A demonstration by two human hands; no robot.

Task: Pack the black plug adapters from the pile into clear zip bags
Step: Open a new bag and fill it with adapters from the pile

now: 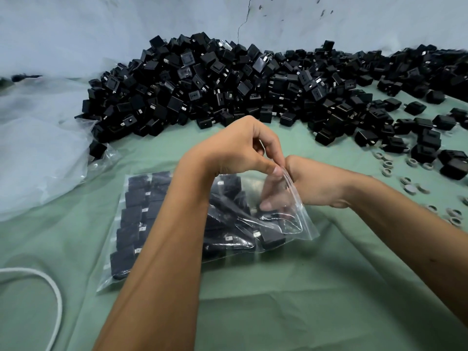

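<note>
Your left hand (235, 150) pinching the open mouth of the clear zip bag (276, 231), your right hand (304, 183) reaching inside with fingers curled on an adapter, bag lying on the green table (278, 300) holding rows of black adapters, loose pile (228, 79) beyond your hands

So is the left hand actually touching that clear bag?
Touching. In the head view the left hand pinches the top edge of the bag between thumb and fingers, with no gap between them.
</note>
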